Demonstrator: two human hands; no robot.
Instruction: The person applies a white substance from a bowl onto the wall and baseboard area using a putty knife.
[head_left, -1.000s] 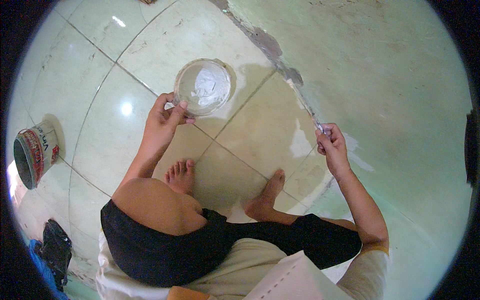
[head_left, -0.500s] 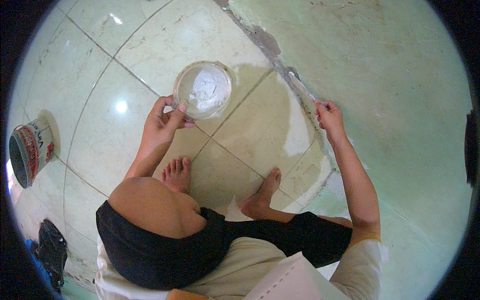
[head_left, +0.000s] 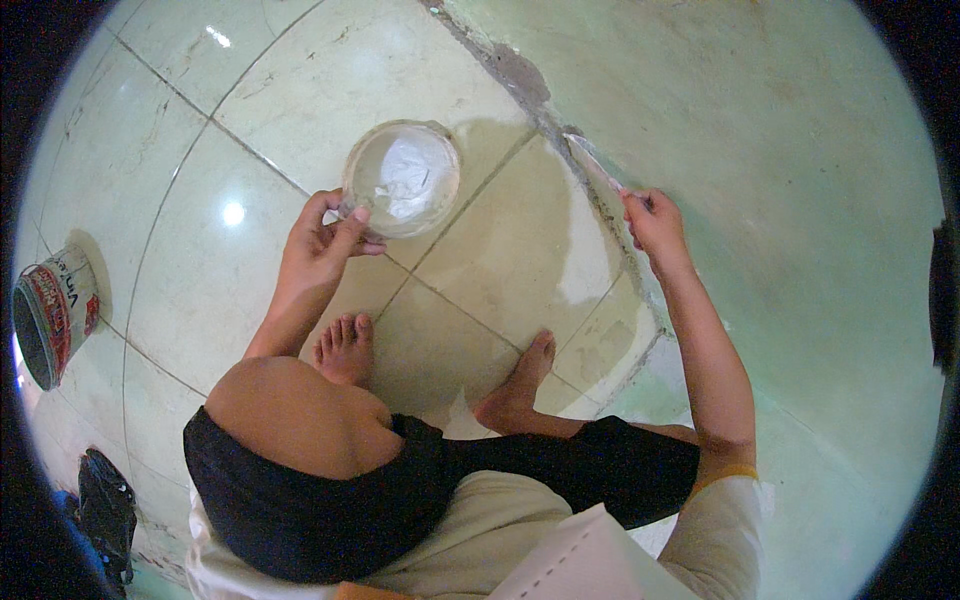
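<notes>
My left hand (head_left: 335, 232) grips the near-left rim of a round, clear-sided bowl (head_left: 443, 217), thumb on the edge and fingers beneath. White paste (head_left: 408, 178) lies in the bowl, heaped toward its right side. In my right hand (head_left: 655, 222) is the handle of a narrow putty knife (head_left: 595, 162). Its whitish blade points up and left, with the tip at the rough grey joint (head_left: 520, 75) where the floor tiles meet the pale green wall (head_left: 760, 150). Whether paste sits on the blade is hard to make out.
My bare feet, left (head_left: 345, 348) and right (head_left: 517, 385), stand on large cream tiles (head_left: 290, 120). Far to the left is a tilted bucket (head_left: 60, 310) with a dark inside. A dark bag-like item (head_left: 105, 510) lies at the lower left beside something blue.
The putty knife and my right hand have shifted slightly up and left along the joint. The whole view has drifted a little; the bowl stays in my left hand.
</notes>
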